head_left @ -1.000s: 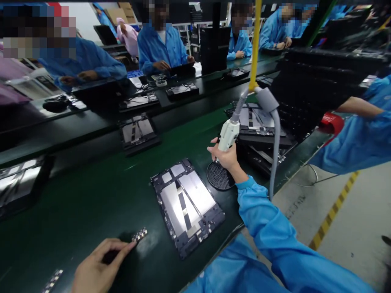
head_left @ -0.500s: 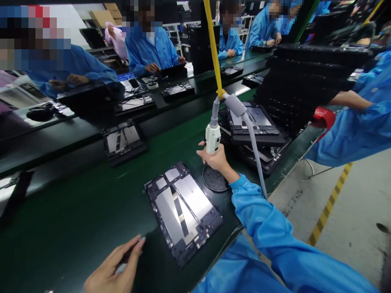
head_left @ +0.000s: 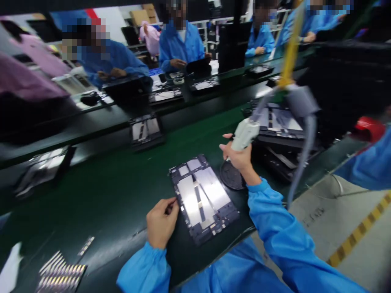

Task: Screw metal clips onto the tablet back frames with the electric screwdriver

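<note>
An opened tablet [head_left: 210, 193] with its metal plates and dark circuit parts exposed lies on the green work surface in front of me. At its left edge is my left hand [head_left: 161, 221], fingertips pinched against the side; whatever is between them is hidden or too small to name. My right hand [head_left: 242, 159] is wrapped round a white electric screwdriver [head_left: 245, 133], which tilts above a round black dish [head_left: 230, 179] to the right of the tablet. The screwdriver's tip is not clearly visible. A blurred yellow strap [head_left: 290, 57] and a grey cable [head_left: 302, 162] run from it.
Stacked opened tablets [head_left: 281, 122] stand at right beside a tall black stack [head_left: 351, 81]. Small metallic strips [head_left: 62, 274] lie at lower left. Two more opened tablets [head_left: 146, 130] sit farther left. Co-workers in blue sit across the bench; a blue sleeve [head_left: 363, 162] shows at right.
My left hand has moved up and right to the tablet's edge. The screwdriver in my right hand has tilted over. The view has turned left, bringing the metallic strips into sight.
</note>
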{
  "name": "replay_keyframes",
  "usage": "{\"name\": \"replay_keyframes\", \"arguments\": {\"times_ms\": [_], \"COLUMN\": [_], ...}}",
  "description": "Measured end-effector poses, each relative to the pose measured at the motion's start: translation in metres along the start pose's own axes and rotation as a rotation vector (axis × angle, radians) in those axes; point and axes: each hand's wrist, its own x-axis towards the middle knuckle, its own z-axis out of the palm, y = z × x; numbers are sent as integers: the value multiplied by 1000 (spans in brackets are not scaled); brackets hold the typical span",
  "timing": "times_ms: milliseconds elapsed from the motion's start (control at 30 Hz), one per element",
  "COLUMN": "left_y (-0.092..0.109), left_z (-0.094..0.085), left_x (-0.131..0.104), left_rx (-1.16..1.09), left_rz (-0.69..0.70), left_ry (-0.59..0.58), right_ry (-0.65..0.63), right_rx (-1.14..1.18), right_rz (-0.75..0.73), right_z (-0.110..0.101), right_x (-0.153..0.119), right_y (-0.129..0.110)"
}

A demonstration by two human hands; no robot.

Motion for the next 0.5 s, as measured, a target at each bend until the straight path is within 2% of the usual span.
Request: {"name": "replay_keyframes", "arguments": {"times_ms": [100,233,367,433,500], "left_y": [1,-10,-32,-39,-41], "left_z": [6,-1,-14,-17,-17], "left_x": [-3,-1,2,2,2], "left_rx": [-37,-38,-47,-50,-49], "left_rz": [81,88,-9,-39,-17], "left_ry": [-51,-51,145,225,232], "right_ry": [-97,-329,-475,-495,-499], "right_rx": [129,163,126,87,40], "right_rz": [-39,70,152,177,196], "right_z": [20,68,115,128,134], "right_x": [-17,-48,-60,-59,-58], "right_y": [-25,-49,-39,-28,-18]}}
